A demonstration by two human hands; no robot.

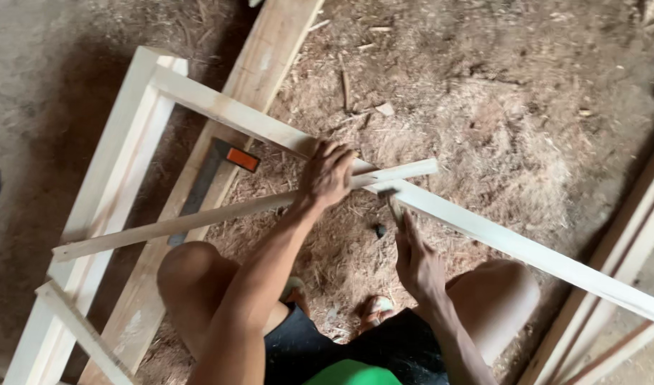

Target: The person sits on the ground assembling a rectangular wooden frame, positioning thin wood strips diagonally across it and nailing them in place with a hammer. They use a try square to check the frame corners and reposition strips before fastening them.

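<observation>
- The person squatted low, bare knees to either side, a green and black garment at the bottom edge of the view, and sandalled feet on the floor (527, 93) of dirt and wood shavings.
- The right hand (417, 262) was closed around the handle of a hammer (391, 202), whose dark head lay close against the long rail just above the fingers.
- The left hand (328, 173) pressed palm down, fingers curled, on the spot where the thin slat (198, 219) crossed the long rail (512, 242), pinning the two together.
- The thin slat ran from the lower left up to the right, its far end jutting just past the long rail.
- The long rail ran from the frame's upper corner diagonally down to the right edge of the view.
- To the left, the pale wooden frame (113, 157) lay on the floor, with a short cross piece at its lower corner.
- A steel try square (211, 177) with an orange handle rested on a wide plank (266, 64) that stretched away beneath the frame.
- More pale boards (619, 285) lay along the right edge.
</observation>
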